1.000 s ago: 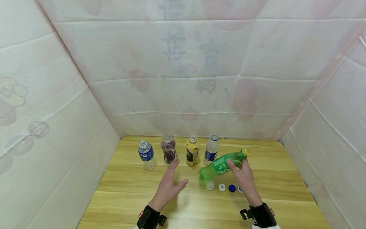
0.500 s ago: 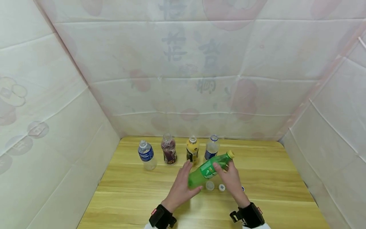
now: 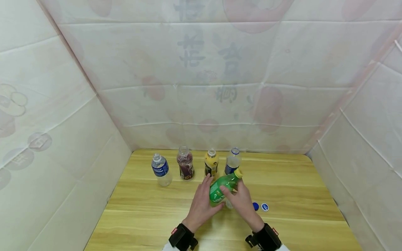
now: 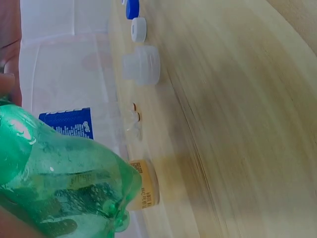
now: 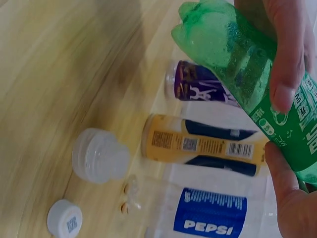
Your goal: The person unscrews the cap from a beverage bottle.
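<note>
A green plastic soda bottle (image 3: 220, 192) with a yellow cap (image 3: 239, 173) is held tilted above the table, its neck up and to the right. My left hand (image 3: 201, 205) grips its lower part, thumb on the near side and fingers along the left. My right hand (image 3: 243, 202) holds it from the right, thumb on the green label. Below the bottle's base lies a translucent cap (image 4: 143, 65), beside a white cap (image 5: 65, 218). A blue cap (image 3: 255, 206) and a white-and-blue cap (image 3: 265, 207) lie to the right. The right hand's far fingers are partly hidden.
Several uncapped bottles stand along the back of the wooden table (image 3: 135, 216): a clear one with a blue label (image 3: 161, 170), a purple-labelled one (image 3: 185, 165), a yellow one (image 3: 211, 162) and a Pepsi one (image 3: 233, 161). White cloth walls (image 3: 201, 136) enclose the table.
The green bottle has moved left with my right hand, from over the row of caps toward the middle. My left hand has come rightward and taken hold of the bottle's base.
</note>
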